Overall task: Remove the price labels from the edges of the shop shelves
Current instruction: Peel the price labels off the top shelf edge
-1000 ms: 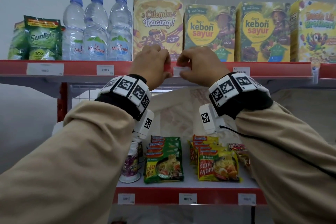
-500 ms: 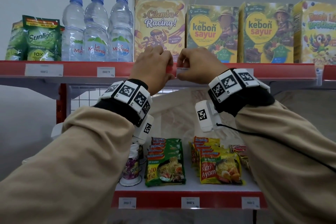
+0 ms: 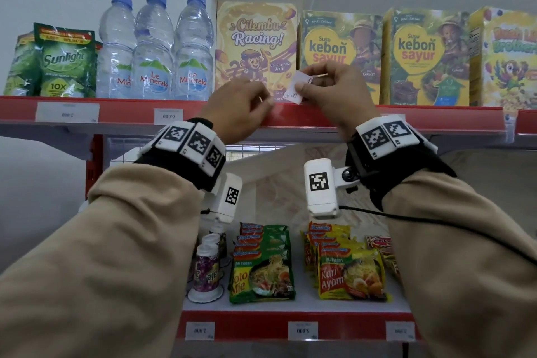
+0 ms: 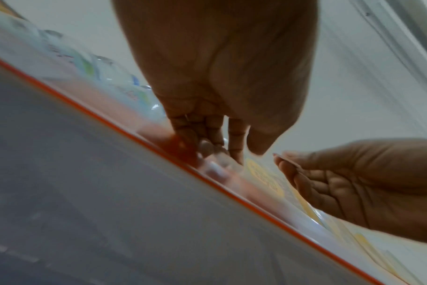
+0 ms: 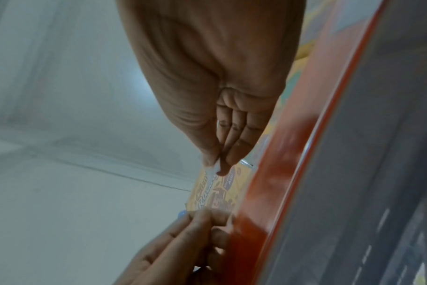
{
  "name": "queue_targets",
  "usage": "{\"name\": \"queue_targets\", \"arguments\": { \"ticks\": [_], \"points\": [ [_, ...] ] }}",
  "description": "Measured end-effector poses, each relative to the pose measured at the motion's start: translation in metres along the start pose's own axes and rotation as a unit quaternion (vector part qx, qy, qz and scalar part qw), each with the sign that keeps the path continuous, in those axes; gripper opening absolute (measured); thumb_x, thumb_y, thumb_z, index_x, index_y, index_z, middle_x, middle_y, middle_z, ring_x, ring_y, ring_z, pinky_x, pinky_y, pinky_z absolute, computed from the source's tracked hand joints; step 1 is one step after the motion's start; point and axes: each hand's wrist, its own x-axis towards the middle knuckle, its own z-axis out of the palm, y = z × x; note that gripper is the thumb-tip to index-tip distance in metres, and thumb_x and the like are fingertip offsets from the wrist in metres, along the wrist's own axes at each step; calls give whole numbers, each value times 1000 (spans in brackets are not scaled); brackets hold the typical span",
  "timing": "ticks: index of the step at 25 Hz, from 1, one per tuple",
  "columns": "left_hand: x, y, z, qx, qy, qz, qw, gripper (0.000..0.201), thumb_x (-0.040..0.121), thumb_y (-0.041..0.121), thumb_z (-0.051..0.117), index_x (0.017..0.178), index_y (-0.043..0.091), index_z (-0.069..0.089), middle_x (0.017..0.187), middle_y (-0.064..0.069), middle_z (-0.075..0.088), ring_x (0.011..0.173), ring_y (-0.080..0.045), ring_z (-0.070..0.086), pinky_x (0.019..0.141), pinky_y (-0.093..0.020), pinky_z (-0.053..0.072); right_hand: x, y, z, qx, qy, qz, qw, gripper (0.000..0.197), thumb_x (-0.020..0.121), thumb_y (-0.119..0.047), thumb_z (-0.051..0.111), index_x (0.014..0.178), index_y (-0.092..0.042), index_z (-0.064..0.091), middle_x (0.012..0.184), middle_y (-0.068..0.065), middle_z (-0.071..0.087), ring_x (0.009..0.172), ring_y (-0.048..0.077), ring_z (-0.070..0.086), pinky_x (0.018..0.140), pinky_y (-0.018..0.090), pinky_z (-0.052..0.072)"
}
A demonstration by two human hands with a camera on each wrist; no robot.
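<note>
While most of the labels are seen in their places, one is already off the rail. The upper shelf edge (image 3: 87, 113), a long red strip across the middle of the head view, carries two white labels at its left: a wide label (image 3: 67, 112) at the far left and a smaller label (image 3: 168, 116) below the water bottles (image 3: 154, 46). Further labels to the right on that strip may be hidden behind the wrists; this cannot be told. The lower shelf edge (image 3: 252, 328), along the bottom of the frame, carries three: a left label (image 3: 200, 330), a middle label (image 3: 302, 330) and a right label (image 3: 400, 331). At least five are therefore judged to be left.

At frame centre, in front of the cereal boxes (image 3: 255, 46), the freed label (image 3: 297, 88) is held clear above the red strip, tilted, pinched between the thumb and fingertips of the right hand (image 3: 334, 90); the pinch is confirmed in the right wrist view. The left hand (image 3: 238, 107) lies just left of it, its fingers curled down against the top of the strip; whether a scrap is held there cannot be told, since the left wrist view is blurred at the fingertips (image 4: 207, 148). The stretch of strip between the hands shows bare red.
</note>
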Motion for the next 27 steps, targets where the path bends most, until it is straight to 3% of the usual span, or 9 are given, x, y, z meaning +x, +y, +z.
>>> {"name": "queue_targets", "arguments": {
  "ticks": [2, 4, 6, 9, 13, 17, 20, 23, 27],
  "points": [
    [-2, -4, 0, -106, 28, -8, 994, 36, 100, 34, 39, 103, 11, 67, 93, -1, 61, 94, -19, 54, 82, -29, 40, -5, 4, 5, 81, 14, 27, 996, 16, 80, -3, 73, 93, -6, 66, 90, 23, 67, 78, 29, 66, 78, 38, 55],
    [-6, -2, 1, -156, 45, -11, 987, 45, 97, 44, 36, 98, 14, 70, 83, 5, 61, 82, -9, 54, 73, -22, 40, -10, 7, 12, 112, 27, 36, 993, 14, 79, -4, 73, 91, -5, 65, 84, 18, 65, 70, 20, 61, 71, 31, 54],
    [-9, -1, 4, -164, 60, -9, 985, 40, 94, 48, 49, 88, 14, 70, 77, 8, 60, 69, 0, 52, 64, -11, 38, -15, 9, 20, 136, 27, 38, 990, 10, 80, -2, 72, 84, -7, 64, 79, 16, 65, 64, 18, 61, 65, 26, 52],
    [-8, -3, 8, -158, 61, -11, 986, 21, 88, 37, 65, 81, 18, 65, 77, 4, 57, 62, 0, 50, 59, -10, 36, -20, 11, 29, 160, 14, 38, 986, 10, 81, 2, 70, 85, -5, 63, 84, 23, 67, 69, 23, 65, 65, 26, 56],
    [-6, -7, 7, -117, 44, -10, 992, 20, 88, 32, 66, 86, 13, 66, 88, -5, 56, 72, -14, 50, 71, -27, 41, -20, 13, 24, 106, 4, 11, 994, 7, 82, -1, 70, 88, -4, 66, 73, 13, 67, 60, 14, 65, 58, 22, 54],
    [-4, -8, 5, -63, 13, -1, 998, 26, 88, 34, 65, 95, 9, 66, 95, -9, 56, 90, -21, 50, 83, -35, 43, -9, 10, 5, -29, 10, -74, 997, 15, 84, -10, 69, 98, -7, 70, 85, 12, 71, 79, 20, 69, 76, 30, 56],
    [-5, -7, 4, -34, 3, 13, 999, 30, 89, 36, 62, 99, 8, 65, 96, -8, 53, 97, -25, 48, 85, -36, 42, -6, 3, 4, -177, -81, -169, 966, 22, 84, -17, 69, 106, -14, 69, 89, 3, 70, 82, 13, 66, 78, 21, 53],
    [-7, -9, 3, -26, 5, 30, 999, 29, 91, 35, 60, 102, 8, 63, 101, -9, 54, 101, -26, 48, 86, -37, 41, -1, 1, 4, -291, -126, -198, 928, 15, 83, -15, 69, 98, -16, 72, 85, 1, 69, 79, 13, 63, 77, 24, 52],
    [-8, -14, -2, 3, 15, 48, 999, 31, 90, 37, 59, 108, 12, 56, 100, -4, 54, 99, -22, 49, 87, -35, 41, 8, 8, 7, -233, -69, -179, 953, 8, 82, -11, 69, 89, -14, 71, 84, 4, 71, 75, 11, 63, 74, 18, 49]
  ]
}}
